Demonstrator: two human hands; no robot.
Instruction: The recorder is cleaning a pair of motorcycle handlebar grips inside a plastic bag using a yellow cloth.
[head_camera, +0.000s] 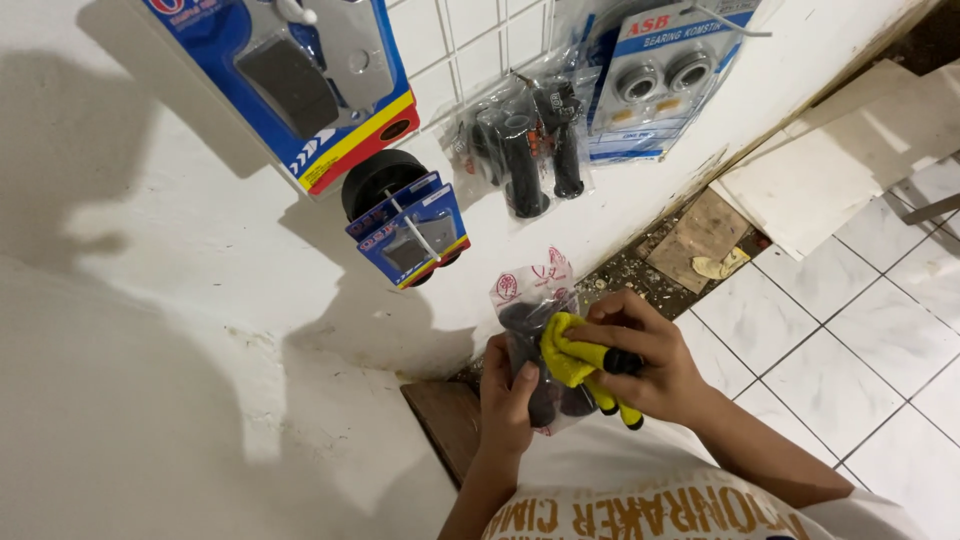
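Note:
My left hand (507, 392) grips a clear plastic bag (530, 300) with red print that holds dark rubber handlebar grips. My right hand (650, 362) holds a yellow cloth (568, 355) with black parts against the front of that bag. Both hands are close together in front of a white wall, low in the head view. Part of the bag's contents is hidden behind the cloth and my fingers.
Packaged parts hang on the white wall: a blue card with brake pads (300, 80), a smaller blue card (412, 228), bagged black grips (525, 145), and a bearing pack (655, 75). White floor tiles (860, 330), loose boards (830, 170) and debris (690, 245) lie at right.

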